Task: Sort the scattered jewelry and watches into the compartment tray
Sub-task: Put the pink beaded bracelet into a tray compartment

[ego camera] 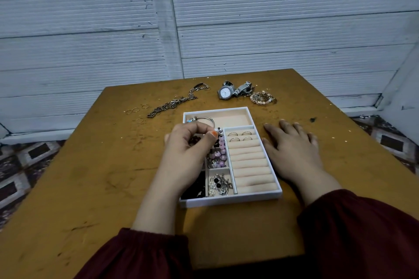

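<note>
Sleeves point(362, 233), dark red, fill the bottom edge. Your left hand point(188, 149) pinches a small bead piece point(218, 131) between thumb and fingertips, over the middle of the tray point(256, 196), just above the purple beads point(217, 155). Your right hand point(292, 145) lies flat on the table point(90, 188), fingers spread, just beside the tray's right rim. Step in hand, by my reading: placing this piece. Next move calls for lowering it into one cell and letting go cleanly, then a far reach for the watches point(225, 92), bracelet point(263, 98), chain point(172, 104) and loose rings point(136, 110), all outside the tray. Hidden: your left hand and wrist cover the left cells. Earring or charm, the piece is too small to tell. Whether more of it trails into your palm, cannot tell.
</note>
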Tool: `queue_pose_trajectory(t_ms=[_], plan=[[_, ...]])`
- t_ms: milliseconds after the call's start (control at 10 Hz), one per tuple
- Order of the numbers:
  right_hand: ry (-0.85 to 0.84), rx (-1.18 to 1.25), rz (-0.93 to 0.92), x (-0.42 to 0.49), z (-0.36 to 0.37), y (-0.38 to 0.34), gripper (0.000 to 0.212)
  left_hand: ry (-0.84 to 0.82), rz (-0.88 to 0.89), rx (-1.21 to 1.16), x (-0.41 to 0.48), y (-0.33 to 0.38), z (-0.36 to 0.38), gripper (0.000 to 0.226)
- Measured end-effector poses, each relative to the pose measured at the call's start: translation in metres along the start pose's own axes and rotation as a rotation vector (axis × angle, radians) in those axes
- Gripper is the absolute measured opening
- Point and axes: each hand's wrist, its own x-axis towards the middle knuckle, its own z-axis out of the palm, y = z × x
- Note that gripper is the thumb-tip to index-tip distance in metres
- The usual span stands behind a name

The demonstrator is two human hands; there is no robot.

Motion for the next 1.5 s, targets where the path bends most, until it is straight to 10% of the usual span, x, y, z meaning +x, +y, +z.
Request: queue_pose_trajectory(t_ms=[1500], plan=[[0.024, 0.032, -0.004, 0.001, 0.002, 0.001, 0.049, -0.053, 0.104, 0.729, 0.001, -0.008, 0.005, 0.028]])
